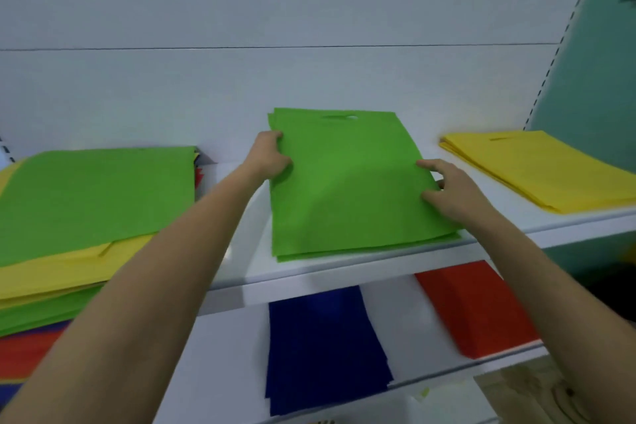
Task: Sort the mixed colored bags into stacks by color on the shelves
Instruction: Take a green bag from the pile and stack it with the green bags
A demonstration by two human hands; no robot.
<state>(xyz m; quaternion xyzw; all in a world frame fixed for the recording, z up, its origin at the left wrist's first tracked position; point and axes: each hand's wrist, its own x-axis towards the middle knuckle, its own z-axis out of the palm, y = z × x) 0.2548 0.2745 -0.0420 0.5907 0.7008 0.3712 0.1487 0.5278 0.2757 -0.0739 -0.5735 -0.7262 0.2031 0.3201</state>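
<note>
a: holding what?
b: gripping the green stack [347, 182] on both sides. left hand [272, 157] curled round its left edge, right hand [451, 189] pinching its right edge. hands apart, with the stack between them, flat on the upper shelf [344, 272].
a: and left of the left hand?
b: one mixed pile [93, 203], just beside that arm. green on top, then yellow, then green again, with red and blue peeking out at the bottom. too many layers to count.
a: right of the right hand?
b: one yellow stack [537, 169], on the same shelf, a gap away from the green one.
a: under the hands?
b: a lower shelf [223, 354], with one blue stack [323, 348] below the green one and one red stack [478, 306] below the right wrist. not touching each other.
a: anything in the way?
b: only the arms. left arm crossing in front of the mixed pile's near corner, right arm hiding a corner of the red stack.
a: so, counted?
b: two hands, two shelves, four sorted stacks, one of each colour, plus one mixed pile. behind the hands, a plain white back wall [275, 10]. off past the yellow stack, a teal wall [605, 79].
</note>
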